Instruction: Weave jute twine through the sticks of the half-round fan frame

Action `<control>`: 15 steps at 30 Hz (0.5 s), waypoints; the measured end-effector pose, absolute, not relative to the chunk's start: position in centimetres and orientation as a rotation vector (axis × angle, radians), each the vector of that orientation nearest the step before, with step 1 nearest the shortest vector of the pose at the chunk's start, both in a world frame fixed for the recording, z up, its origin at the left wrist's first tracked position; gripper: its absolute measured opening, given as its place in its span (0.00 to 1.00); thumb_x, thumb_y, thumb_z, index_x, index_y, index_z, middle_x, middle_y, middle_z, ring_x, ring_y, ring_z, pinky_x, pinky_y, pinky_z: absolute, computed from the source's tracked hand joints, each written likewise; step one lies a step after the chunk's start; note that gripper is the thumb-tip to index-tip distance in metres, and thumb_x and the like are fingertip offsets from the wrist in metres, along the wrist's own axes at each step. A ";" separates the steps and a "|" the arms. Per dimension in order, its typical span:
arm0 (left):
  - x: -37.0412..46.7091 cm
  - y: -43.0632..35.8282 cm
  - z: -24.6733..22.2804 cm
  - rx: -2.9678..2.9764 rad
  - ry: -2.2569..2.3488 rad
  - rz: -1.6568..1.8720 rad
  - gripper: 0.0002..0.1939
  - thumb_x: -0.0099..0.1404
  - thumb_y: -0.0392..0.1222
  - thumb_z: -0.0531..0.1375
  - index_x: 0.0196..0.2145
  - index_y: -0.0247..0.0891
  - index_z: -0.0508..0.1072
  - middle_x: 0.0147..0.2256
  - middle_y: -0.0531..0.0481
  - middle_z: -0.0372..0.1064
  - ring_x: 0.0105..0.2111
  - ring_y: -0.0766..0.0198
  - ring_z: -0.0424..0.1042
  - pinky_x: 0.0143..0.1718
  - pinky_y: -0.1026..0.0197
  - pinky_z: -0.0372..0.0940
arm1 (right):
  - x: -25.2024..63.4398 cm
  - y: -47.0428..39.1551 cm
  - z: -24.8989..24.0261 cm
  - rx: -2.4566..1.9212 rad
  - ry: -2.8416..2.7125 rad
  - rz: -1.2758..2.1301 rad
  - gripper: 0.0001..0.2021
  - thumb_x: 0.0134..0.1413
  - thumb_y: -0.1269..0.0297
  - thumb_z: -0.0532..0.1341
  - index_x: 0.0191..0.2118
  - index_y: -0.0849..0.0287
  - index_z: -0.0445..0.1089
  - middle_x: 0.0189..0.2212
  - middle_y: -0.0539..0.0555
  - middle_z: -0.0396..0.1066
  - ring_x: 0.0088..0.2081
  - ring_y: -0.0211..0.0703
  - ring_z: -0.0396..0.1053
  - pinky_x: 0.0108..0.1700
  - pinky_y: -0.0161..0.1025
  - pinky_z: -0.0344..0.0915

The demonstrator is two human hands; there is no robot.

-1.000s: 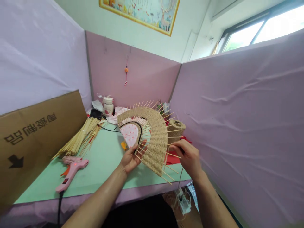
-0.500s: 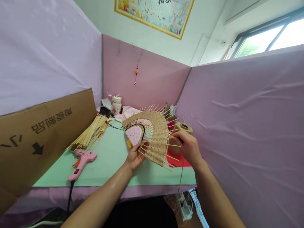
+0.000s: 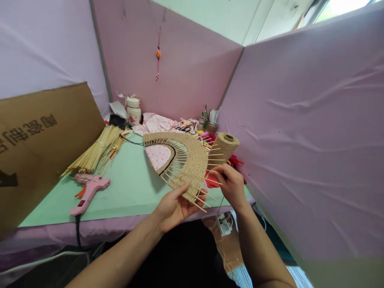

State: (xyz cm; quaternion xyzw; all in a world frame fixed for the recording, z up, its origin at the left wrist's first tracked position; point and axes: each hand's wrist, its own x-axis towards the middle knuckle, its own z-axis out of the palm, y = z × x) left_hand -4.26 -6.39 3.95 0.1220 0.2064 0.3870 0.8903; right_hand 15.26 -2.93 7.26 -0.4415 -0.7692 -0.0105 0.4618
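Note:
A half-round woven fan (image 3: 196,160) of tan twine on thin wooden sticks is tilted above the table. Pink dotted cloth (image 3: 158,155) with a black edging covers its inner part, and bare stick ends jut past its outer rim. My left hand (image 3: 177,206) grips the fan's lower right end, thumb on the weave and fingers beneath. At the outer rim, among the stick ends, the fingers of my right hand (image 3: 229,182) are pinched together on the twine. A strand (image 3: 221,204) of it hangs below that hand. The exact pinch point is partly hidden by the fingers.
Behind my right hand stands a twine spool (image 3: 225,145). At left lie a pink glue gun (image 3: 88,192), a bundle of sticks (image 3: 96,150) and a cardboard sheet (image 3: 45,132). A white bottle (image 3: 133,110) and pink cloth (image 3: 159,122) are at the back of the table (image 3: 126,200).
The view has tipped downward. My left hand has shifted from the fan's inner edge to its lower right end. My right hand stays pinched at the outer rim, lower along the sticks.

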 end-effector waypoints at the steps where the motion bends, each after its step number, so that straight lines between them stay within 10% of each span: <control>1: -4.2 -6.4 3.7 0.235 0.470 0.814 0.13 0.69 0.38 0.53 0.44 0.27 0.72 0.37 0.37 0.76 0.33 0.61 0.77 0.36 0.61 0.72 | 15.4 -3.1 6.7 -1.100 -1.881 -0.004 0.09 0.60 0.62 0.60 0.29 0.57 0.69 0.25 0.50 0.71 0.26 0.37 0.67 0.31 0.35 0.63; 15: -4.0 -6.6 1.7 0.141 0.537 0.743 0.11 0.68 0.38 0.54 0.45 0.30 0.70 0.36 0.41 0.75 0.33 0.62 0.76 0.38 0.60 0.72 | 17.8 -4.4 4.3 -1.279 -1.775 0.173 0.10 0.52 0.57 0.66 0.32 0.58 0.70 0.22 0.48 0.67 0.23 0.35 0.62 0.27 0.34 0.60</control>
